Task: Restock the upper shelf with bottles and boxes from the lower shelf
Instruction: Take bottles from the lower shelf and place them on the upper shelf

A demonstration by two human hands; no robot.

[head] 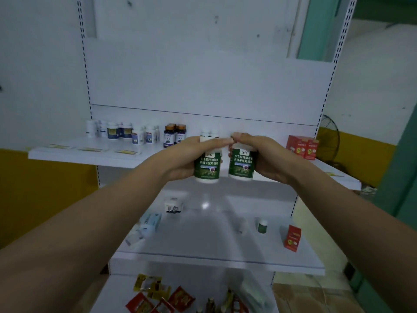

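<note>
The left hand [185,154] grips one green-label bottle [207,167] and the right hand [267,154] grips a second green-label bottle [242,163], both upright and side by side in front of the upper shelf [67,156]. That shelf carries blue-label bottles [126,132], dark amber-capped bottles [174,134] and red boxes [302,146]. On the lower shelf [203,241] stand a small green bottle [262,227] and a red box [292,238].

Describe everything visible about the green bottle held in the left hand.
The green bottle is a white, plastic-looking container with a dark green label bearing white Chinese characters and a small landscape picture. Its cap is hidden under the left hand, whose fingers curl over the top. It is held roughly upright in the air before the upper shelf edge, beside a matching bottle held by the right hand.
</note>
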